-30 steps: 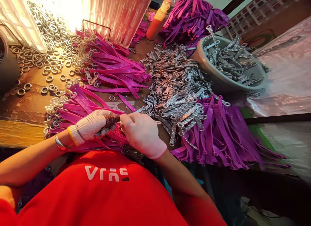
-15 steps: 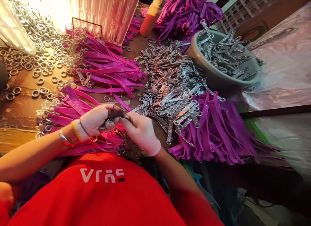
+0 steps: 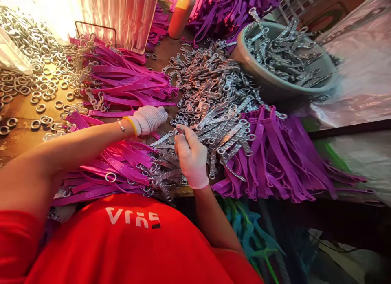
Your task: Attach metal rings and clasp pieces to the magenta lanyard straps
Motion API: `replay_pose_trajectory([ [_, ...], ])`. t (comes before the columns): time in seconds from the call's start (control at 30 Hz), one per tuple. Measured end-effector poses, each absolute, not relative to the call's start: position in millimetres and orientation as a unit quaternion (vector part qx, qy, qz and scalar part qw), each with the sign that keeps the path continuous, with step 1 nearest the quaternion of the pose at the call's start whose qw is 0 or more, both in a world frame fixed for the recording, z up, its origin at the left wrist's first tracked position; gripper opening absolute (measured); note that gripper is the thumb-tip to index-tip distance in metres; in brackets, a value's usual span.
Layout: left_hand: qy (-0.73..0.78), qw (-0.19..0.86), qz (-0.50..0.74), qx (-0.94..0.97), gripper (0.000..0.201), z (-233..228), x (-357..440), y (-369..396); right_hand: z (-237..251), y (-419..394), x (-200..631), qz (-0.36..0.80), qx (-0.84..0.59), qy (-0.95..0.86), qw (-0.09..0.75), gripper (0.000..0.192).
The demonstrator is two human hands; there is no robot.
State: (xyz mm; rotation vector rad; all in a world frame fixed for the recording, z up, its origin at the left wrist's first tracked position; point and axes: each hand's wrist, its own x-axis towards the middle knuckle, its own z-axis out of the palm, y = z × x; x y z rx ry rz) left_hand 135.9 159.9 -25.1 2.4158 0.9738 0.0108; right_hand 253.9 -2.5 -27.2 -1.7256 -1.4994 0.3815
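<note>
Metal clip (image 3: 179,131) pinched in right hand (image 3: 192,157) at near edge of clip heap (image 3: 214,100), left hand (image 3: 149,118) now parted from it, reaching farther over purple straps (image 3: 128,86), fingers hidden, grip unclear.

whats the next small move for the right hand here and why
Probably lift one metal link clear of the metal links heap. The right hand pinches its ringed end at the heap's edge, while the gloved left hand reaches forward over the pink straps, seemingly holding nothing.
</note>
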Motion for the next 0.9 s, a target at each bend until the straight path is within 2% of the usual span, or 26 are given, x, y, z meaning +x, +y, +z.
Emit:
replay_pose_trajectory([
  [0.1, 0.383, 0.365, 0.067, 0.846, 0.022, -5, 103, 148, -13, -2, 246, 0.165, -0.659, -0.621, 0.391, 0.033],
  [0.23, 0.398, 0.53, 0.109, 0.741, 0.029, 21, 47, 116, 1, 5, 223, 0.19, -0.586, -0.692, 0.376, 0.029],
  [0.3, 0.417, 0.624, 0.137, 0.647, 0.033, 24, 26, 97, 5, 7, 210, 0.173, -0.574, -0.723, 0.343, 0.03],
  [0.37, 0.44, 0.664, 0.154, 0.585, 0.034, 23, 14, 79, 8, 8, 199, 0.135, -0.577, -0.753, 0.286, 0.03],
  [0.5, 0.455, 0.634, 0.165, 0.603, 0.038, 18, 5, 60, 13, 3, 184, 0.054, -0.584, -0.794, 0.157, 0.03],
  [0.6, 0.419, 0.5, 0.187, 0.734, 0.031, 18, 4, 60, 11, -1, 181, 0.006, -0.587, -0.801, 0.116, 0.03],
  [0.67, 0.379, 0.41, 0.194, 0.807, 0.025, 16, 2, 64, 5, -1, 180, -0.018, -0.591, -0.799, 0.11, 0.031],
  [0.73, 0.335, 0.38, 0.171, 0.845, 0.024, 11, 0, 67, -4, -1, 179, -0.029, -0.59, -0.8, 0.104, 0.031],
  [0.8, 0.305, 0.391, 0.122, 0.86, 0.02, 3, 0, 66, -9, -1, 177, -0.028, -0.586, -0.803, 0.107, 0.03],
  [0.9, 0.296, 0.438, 0.068, 0.846, 0.012, -8, 1, 58, -4, -2, 171, -0.001, -0.582, -0.795, 0.168, 0.031],
])
